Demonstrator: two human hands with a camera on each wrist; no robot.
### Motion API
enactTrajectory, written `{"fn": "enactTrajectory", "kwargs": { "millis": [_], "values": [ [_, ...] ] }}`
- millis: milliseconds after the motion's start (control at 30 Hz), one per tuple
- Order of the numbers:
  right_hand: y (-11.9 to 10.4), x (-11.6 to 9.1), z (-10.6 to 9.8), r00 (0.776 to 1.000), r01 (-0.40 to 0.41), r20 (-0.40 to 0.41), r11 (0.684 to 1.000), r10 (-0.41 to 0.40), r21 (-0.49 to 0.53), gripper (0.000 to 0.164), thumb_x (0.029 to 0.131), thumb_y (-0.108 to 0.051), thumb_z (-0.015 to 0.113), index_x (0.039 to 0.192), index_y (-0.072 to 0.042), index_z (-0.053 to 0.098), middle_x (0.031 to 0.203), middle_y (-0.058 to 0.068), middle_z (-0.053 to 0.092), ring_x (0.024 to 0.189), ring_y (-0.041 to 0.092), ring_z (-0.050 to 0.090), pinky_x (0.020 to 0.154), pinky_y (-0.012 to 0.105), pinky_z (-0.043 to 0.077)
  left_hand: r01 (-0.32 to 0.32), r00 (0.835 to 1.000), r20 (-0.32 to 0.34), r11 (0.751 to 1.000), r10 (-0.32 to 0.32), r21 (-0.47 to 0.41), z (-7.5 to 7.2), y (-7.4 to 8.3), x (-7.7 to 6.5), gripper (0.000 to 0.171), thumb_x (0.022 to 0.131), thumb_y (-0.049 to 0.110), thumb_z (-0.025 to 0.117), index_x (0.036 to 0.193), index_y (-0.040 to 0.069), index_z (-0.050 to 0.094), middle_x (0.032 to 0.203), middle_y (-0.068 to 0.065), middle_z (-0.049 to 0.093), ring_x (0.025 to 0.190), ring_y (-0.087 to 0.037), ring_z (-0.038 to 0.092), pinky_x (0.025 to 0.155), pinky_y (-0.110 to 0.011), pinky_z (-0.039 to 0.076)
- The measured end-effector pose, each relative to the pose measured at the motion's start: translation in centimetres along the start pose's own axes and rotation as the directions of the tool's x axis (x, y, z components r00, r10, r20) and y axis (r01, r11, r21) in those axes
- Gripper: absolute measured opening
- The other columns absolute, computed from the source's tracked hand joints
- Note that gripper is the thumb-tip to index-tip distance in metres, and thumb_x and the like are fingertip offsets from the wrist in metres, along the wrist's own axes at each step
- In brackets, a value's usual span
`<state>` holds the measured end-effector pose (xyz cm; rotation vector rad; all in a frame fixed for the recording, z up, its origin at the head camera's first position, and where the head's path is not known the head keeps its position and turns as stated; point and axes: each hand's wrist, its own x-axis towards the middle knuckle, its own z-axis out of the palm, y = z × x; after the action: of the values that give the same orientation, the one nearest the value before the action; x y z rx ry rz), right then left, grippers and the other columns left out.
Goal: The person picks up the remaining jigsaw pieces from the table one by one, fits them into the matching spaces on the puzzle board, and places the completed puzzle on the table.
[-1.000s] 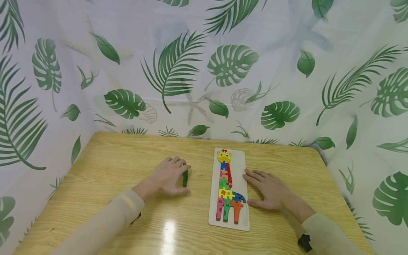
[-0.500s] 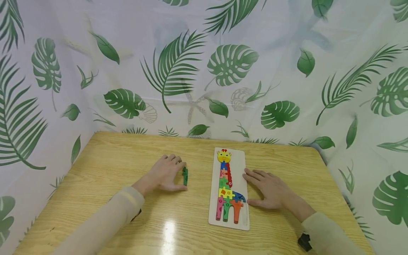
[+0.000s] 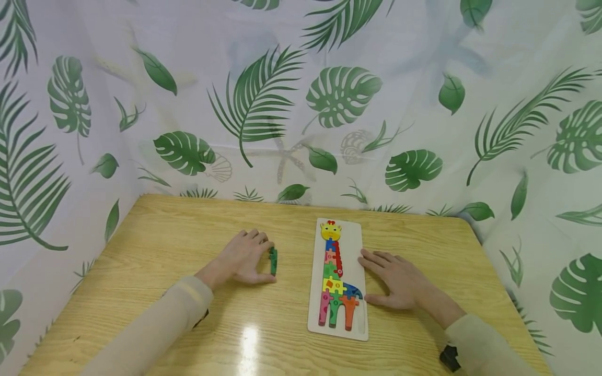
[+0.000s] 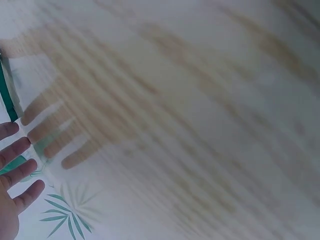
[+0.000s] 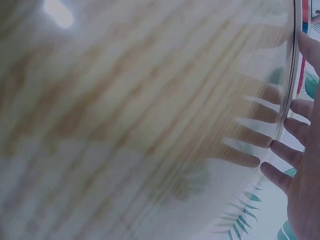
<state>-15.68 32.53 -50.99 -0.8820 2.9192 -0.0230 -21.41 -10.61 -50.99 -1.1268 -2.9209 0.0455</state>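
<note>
In the head view, my left hand (image 3: 242,259) is on the table, left of the puzzle board. Its thumb and fingertips pinch a narrow green puzzle piece (image 3: 274,261) at its two ends. That piece shows as a green strip (image 4: 7,92) at the left edge of the left wrist view. A pale giraffe puzzle board (image 3: 348,250) lies lengthwise away from me, with colourful pieces fitted in it. A leg-shaped recess (image 3: 361,316) shows at its lower right. Along the board's right edge rests my right hand (image 3: 397,277), fingers extended, with fingertips and thumb at the rim.
The wooden table (image 3: 188,219) has a glossy top that mirrors the hands in both wrist views. A white leaf-print curtain (image 3: 282,172) hangs behind the table and at both sides.
The left thumb and fingers have closed in on the two ends of the green puzzle piece, with the hand drawn slightly left. The right hand and the board keep their places.
</note>
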Motion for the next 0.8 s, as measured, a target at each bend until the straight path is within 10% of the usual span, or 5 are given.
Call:
{"fn": "enactTrajectory", "kwargs": {
  "millis": [800],
  "values": [
    [0.03, -0.06, 0.04, 1.000, -0.001, -0.003, 1.000, 0.001, 0.004, 0.094, 0.091, -0.081, 0.053, 0.163, -0.022, 0.042, 0.172, 0.003, 0.038, 0.152, 0.038, 0.045, 0.117, 0.065, 0.043, 0.023, 1.000, 0.006, 0.999, -0.023, -0.042, 0.11, 0.19, -0.19, 0.089, 0.087, 0.084, 0.055, 0.143, 0.015, 0.062, 0.141, -0.011, 0.063, 0.131, -0.032, 0.058, 0.106, -0.054, 0.050]
  ]
}}
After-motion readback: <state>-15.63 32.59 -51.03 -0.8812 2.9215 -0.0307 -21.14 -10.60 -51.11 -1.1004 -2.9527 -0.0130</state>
